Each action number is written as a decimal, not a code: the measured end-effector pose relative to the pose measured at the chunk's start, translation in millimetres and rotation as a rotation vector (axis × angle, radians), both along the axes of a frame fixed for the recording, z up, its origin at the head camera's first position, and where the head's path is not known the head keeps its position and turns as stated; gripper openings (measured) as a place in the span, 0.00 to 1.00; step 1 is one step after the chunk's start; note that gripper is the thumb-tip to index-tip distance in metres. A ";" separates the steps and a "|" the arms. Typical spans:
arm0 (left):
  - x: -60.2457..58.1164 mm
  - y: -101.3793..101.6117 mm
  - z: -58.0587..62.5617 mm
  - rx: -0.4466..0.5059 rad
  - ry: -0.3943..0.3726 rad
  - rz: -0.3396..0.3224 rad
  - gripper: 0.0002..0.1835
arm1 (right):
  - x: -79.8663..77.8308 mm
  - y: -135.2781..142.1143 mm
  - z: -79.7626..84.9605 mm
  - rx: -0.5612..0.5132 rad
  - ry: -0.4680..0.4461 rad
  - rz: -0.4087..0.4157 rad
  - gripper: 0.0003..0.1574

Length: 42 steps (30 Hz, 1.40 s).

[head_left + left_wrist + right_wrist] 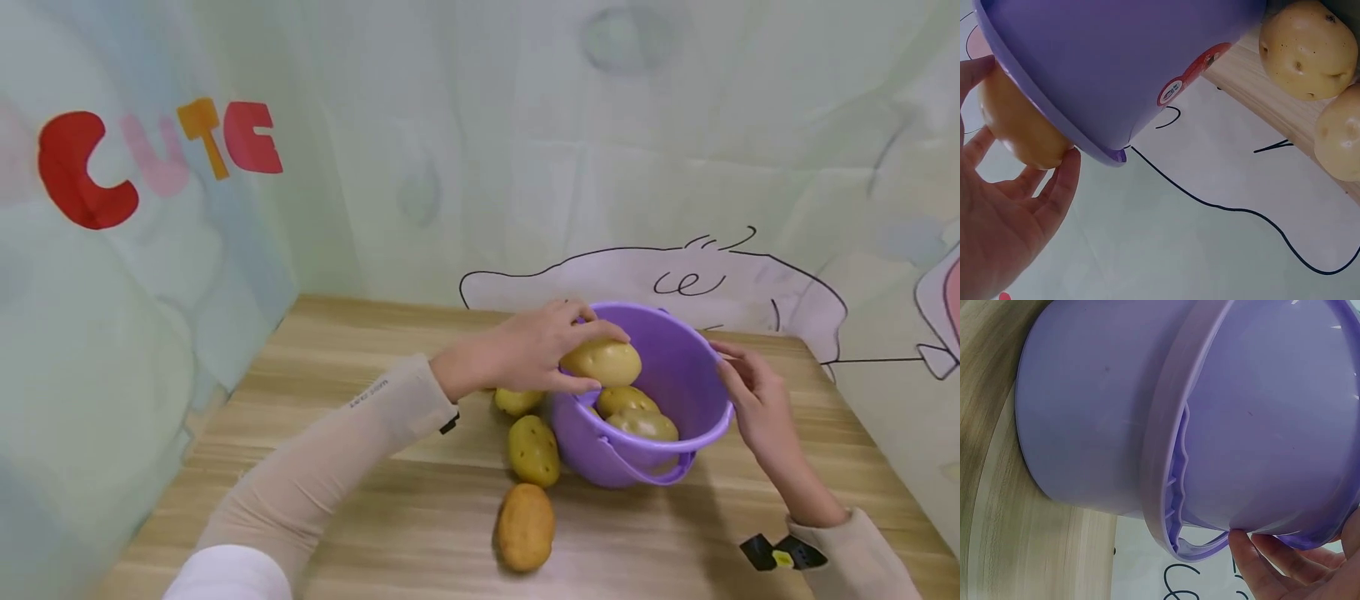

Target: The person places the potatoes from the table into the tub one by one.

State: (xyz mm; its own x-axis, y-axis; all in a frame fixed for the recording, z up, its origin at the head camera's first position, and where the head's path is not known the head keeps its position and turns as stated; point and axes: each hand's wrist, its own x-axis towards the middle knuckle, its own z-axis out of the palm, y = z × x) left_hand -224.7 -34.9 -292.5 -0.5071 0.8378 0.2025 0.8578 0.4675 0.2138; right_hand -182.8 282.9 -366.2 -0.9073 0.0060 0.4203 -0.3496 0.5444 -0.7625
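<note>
My left hand (536, 346) grips a smooth yellow potato (603, 363) at the left rim of a purple bucket (678, 379). The left wrist view shows thumb and fingers spread around the held potato (1019, 122), right beside the rim. Inside the bucket lie more potatoes (641, 425), partly hidden by its front wall. My right hand (761, 408) holds the bucket's right rim. In the right wrist view, the fingers (1285, 559) of that hand press against the bucket's side below the rim. The purple handle (645, 473) hangs down at the front.
Left of the bucket, a yellow potato (517, 402) is partly covered by my left wrist. Another spotted potato (534, 450) and a browner, oblong one (527, 527) lie nearer on the wooden table (405, 533). Printed curtains (450, 167) enclose the back and sides.
</note>
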 end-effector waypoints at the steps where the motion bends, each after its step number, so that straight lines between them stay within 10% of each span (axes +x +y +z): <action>1: 0.1 2.2 -0.8 -0.001 0.001 -0.009 0.31 | 1.2 1.7 -0.2 0.003 0.001 -0.004 0.21; 42: -2.7 7.9 -10.7 0.105 0.020 -0.084 0.23 | -1.8 2.3 -3.3 0.018 0.060 0.024 0.20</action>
